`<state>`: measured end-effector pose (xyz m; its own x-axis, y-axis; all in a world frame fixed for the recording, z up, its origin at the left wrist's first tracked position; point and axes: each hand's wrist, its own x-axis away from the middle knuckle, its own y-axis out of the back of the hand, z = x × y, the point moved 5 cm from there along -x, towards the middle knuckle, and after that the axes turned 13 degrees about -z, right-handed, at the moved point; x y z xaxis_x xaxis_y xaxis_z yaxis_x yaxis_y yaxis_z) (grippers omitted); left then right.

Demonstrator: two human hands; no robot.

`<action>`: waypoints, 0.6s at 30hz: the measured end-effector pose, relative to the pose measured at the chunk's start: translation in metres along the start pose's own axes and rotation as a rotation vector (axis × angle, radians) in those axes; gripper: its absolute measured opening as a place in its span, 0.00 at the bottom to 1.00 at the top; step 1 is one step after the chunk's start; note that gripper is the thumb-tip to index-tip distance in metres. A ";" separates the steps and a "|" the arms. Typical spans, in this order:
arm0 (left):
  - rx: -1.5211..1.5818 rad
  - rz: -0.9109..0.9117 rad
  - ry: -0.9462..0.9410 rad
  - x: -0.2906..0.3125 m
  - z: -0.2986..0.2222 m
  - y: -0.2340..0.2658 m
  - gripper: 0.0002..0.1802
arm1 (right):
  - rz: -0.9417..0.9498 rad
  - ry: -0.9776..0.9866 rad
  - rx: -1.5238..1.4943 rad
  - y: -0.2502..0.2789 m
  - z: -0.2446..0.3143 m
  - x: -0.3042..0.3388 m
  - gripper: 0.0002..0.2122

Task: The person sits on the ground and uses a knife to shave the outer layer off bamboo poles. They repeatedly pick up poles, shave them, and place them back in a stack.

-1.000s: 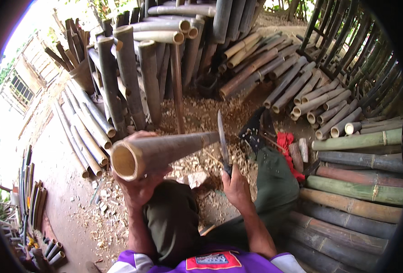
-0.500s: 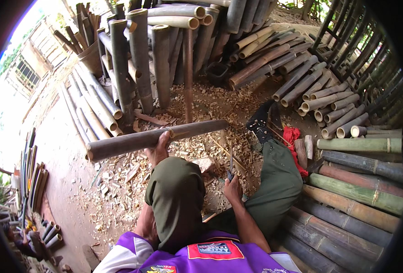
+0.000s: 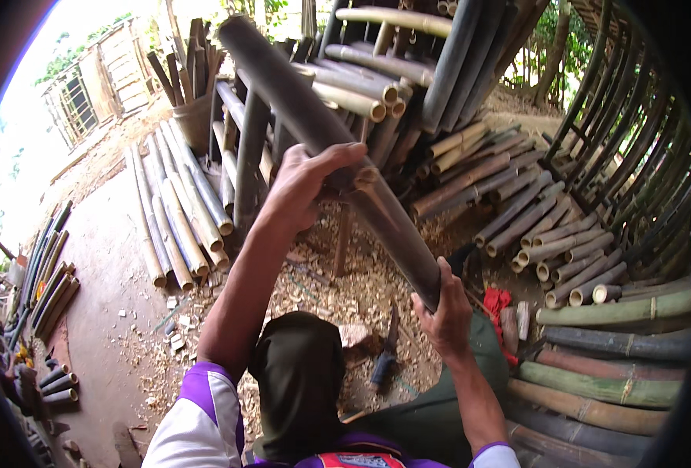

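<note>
A dark brown bamboo pole (image 3: pixel 391 226) is raised in front of me, slanting from the upper left down to the right. Around its middle, near a node, my left hand (image 3: pixel 302 181) is wrapped with the thumb over the top. My right hand (image 3: pixel 448 312) grips the lower right end, its fingers along the side. On the chip-strewn ground below, between my legs, lies a knife with a dark handle (image 3: pixel 382 371), its blade pointing away from me. A pale block (image 3: pixel 355 337) sits beside the knife, close to my bent left knee.
Stacked bamboo lengths (image 3: pixel 564 249) line the right, with thicker green and brown poles (image 3: pixel 607 382) nearer me. Pale poles (image 3: pixel 175 210) lie at left. A bamboo rack (image 3: pixel 377 82) stands ahead. A red cloth (image 3: pixel 498 303) lies right of my leg. Wood chips (image 3: pixel 283 292) cover the ground.
My right hand has let go of the knife, now on the ground, and taken the pole's right end. The left hand has lifted the pole, its far end swinging up and away.
</note>
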<state>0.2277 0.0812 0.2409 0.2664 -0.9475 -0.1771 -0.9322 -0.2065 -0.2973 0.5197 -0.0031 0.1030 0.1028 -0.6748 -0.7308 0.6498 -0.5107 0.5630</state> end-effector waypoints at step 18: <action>-0.733 0.485 -0.186 0.178 0.012 -0.037 0.26 | 0.127 0.048 0.227 -0.036 0.002 -0.366 0.40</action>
<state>0.3128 -0.0773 0.2086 -0.2210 -0.9295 -0.2954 -0.8582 0.0414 0.5117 0.4567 0.2611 0.3506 0.2114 -0.7178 -0.6634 0.4440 -0.5341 0.7195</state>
